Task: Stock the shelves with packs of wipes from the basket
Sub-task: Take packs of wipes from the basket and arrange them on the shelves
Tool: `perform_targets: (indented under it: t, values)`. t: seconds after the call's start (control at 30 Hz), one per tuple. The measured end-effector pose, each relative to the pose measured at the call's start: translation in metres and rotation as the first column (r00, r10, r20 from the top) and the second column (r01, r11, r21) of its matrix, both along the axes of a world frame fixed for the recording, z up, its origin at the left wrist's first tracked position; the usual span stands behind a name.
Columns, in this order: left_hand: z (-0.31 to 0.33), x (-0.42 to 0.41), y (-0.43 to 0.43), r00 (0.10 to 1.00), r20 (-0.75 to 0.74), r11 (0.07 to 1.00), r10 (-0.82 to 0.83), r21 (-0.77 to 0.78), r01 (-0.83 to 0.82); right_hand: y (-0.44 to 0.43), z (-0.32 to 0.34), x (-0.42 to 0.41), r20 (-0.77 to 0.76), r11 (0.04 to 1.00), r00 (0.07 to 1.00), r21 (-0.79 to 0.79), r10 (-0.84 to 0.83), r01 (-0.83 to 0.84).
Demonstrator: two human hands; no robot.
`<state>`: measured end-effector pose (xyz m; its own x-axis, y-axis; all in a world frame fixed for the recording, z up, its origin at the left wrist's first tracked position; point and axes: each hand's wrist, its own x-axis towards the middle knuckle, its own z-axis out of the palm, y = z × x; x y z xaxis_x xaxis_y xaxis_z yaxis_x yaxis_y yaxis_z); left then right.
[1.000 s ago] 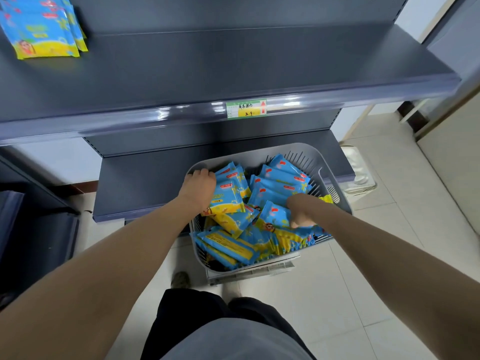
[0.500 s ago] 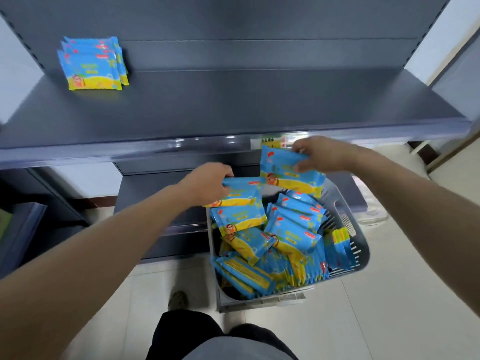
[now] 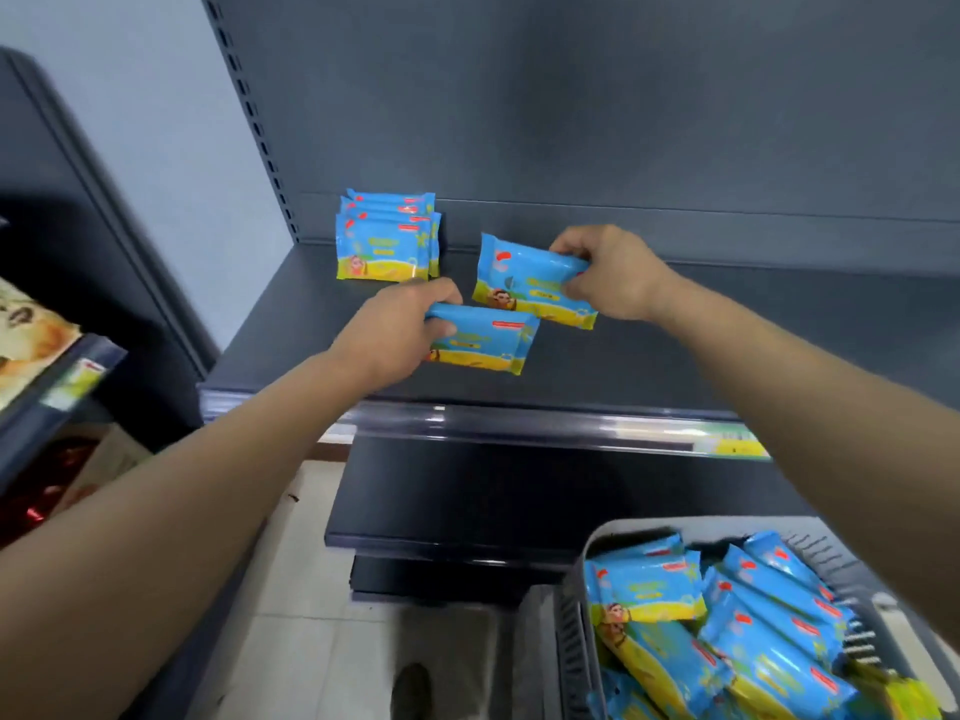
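Blue-and-yellow packs of wipes: a small stack (image 3: 387, 241) sits at the back left of the dark grey shelf (image 3: 727, 345). Over the shelf, the left hand (image 3: 400, 330) grips a nearer pack (image 3: 483, 345) and the right hand (image 3: 608, 272) grips a farther pack (image 3: 524, 283). Many more packs (image 3: 753, 626) lie jumbled in the grey slotted basket (image 3: 727, 524) at lower right.

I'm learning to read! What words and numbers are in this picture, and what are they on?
No text is clear enough to read.
The near pack, in the left hand: red strip, print blurred.
The far pack, in the right hand: print blurred.
The stacked packs on the shelf: too small.
The basket packs: blurred.
The price tag on the shelf rail: blurred.
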<state>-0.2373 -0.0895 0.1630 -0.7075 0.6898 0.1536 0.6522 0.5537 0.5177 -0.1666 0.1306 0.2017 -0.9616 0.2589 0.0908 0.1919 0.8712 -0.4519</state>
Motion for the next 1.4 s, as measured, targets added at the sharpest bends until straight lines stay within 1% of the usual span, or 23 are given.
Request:
perform_targets:
  t: [0.13,0.27,0.4,0.53,0.67,0.73,0.87,0.97,1.07,1.2,1.4]
  values:
    - [-0.007,-0.063,-0.039,0.995,0.040,0.995,0.096,0.038,-0.097,-0.034,-0.012,-0.086,-0.004,0.999,0.999,-0.021,0.047,-0.047]
    - [-0.019,-0.113,-0.066,0.985,0.067,0.987,0.161,0.003,-0.162,-0.062,-0.031,-0.155,0.044,0.994,0.993,-0.004,0.111,-0.111]
    - [-0.029,-0.149,-0.076,0.976,0.092,0.980,0.196,0.009,-0.198,-0.071,-0.052,-0.201,0.128,0.991,0.984,0.035,0.121,-0.126]
    - [-0.035,-0.177,-0.071,0.971,0.115,0.977,0.210,0.004,-0.212,-0.070,-0.063,-0.228,0.079,0.987,0.991,0.108,0.111,-0.119]
    - [-0.043,-0.194,-0.061,0.975,0.106,0.981,0.194,-0.019,-0.193,-0.066,-0.063,-0.240,0.036,0.965,0.996,0.248,0.079,-0.085]
    - [-0.048,-0.200,-0.055,0.980,0.081,0.983,0.181,-0.035,-0.179,-0.065,-0.064,-0.242,0.030,0.961,0.996,0.262,0.084,-0.088]
    - [-0.053,-0.208,-0.043,0.984,0.053,0.985,0.169,-0.037,-0.168,-0.061,-0.067,-0.240,0.016,0.979,0.991,0.156,0.131,-0.132]
    - [-0.054,-0.214,-0.032,0.987,-0.003,0.985,0.160,-0.069,-0.160,-0.056,-0.063,-0.233,0.000,0.990,0.991,0.055,0.130,-0.130]
    - [-0.055,-0.221,-0.021,0.982,-0.052,0.978,0.183,-0.097,-0.187,-0.053,-0.061,-0.223,-0.013,0.994,0.995,0.041,0.102,-0.101]
    - [-0.057,-0.225,-0.014,0.973,-0.084,0.973,0.216,-0.069,-0.222,-0.055,-0.057,-0.212,-0.028,0.990,0.997,0.130,0.065,-0.061]
    - [-0.061,-0.210,-0.019,0.930,-0.258,0.951,0.261,-0.098,-0.294,-0.065,-0.050,-0.188,-0.088,0.948,0.993,0.313,0.082,-0.051]
